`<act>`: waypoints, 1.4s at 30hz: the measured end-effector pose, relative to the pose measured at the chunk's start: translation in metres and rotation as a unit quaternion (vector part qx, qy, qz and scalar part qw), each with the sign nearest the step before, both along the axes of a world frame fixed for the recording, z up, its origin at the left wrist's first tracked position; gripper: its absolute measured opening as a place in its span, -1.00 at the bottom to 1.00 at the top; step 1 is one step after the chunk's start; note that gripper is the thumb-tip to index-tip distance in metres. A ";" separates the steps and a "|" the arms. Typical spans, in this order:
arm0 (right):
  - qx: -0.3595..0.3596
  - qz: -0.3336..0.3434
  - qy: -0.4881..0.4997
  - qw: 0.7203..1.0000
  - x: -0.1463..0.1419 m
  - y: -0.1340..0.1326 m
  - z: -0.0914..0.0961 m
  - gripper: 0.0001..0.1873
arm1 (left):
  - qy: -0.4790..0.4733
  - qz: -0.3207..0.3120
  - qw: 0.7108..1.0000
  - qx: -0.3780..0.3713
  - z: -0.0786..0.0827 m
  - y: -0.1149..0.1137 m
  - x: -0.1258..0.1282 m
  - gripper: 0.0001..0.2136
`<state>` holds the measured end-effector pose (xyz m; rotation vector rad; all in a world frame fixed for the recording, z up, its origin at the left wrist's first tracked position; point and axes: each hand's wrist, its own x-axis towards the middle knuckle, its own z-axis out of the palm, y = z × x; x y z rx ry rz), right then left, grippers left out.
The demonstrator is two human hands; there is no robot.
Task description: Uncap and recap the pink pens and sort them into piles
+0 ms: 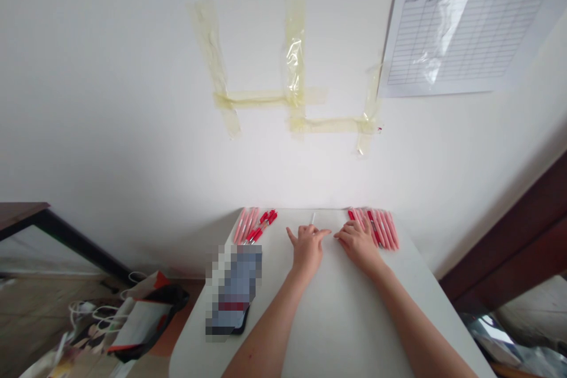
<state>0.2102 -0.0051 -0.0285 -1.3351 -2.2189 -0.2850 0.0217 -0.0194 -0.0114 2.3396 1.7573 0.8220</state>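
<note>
My left hand [306, 243] is over the white table, its thumb stretched to the right and its little finger out to the left. Its middle fingers are bent around the near end of a thin white stick [313, 218], which points toward the wall. Close by on the right, my right hand [358, 242] has its fingers bent and drawn together, tips facing the left thumb; anything between them is too small to make out. Beside and partly behind it lies a row of pink pens [390, 230] with a few red ones.
More pink pens [246, 225] and red pens [261, 229] lie at the table's far left corner. A blurred-out phone [237, 289] rests on the left side of the white table [345, 319]. The wall [266, 171] borders the far edge. Bags [142, 319] stand on the floor at left.
</note>
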 end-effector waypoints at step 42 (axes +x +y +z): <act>-0.008 -0.015 0.158 0.987 0.004 -0.001 -0.001 -0.80 | -0.108 0.013 0.994 0.002 0.003 0.002 0.001 -0.97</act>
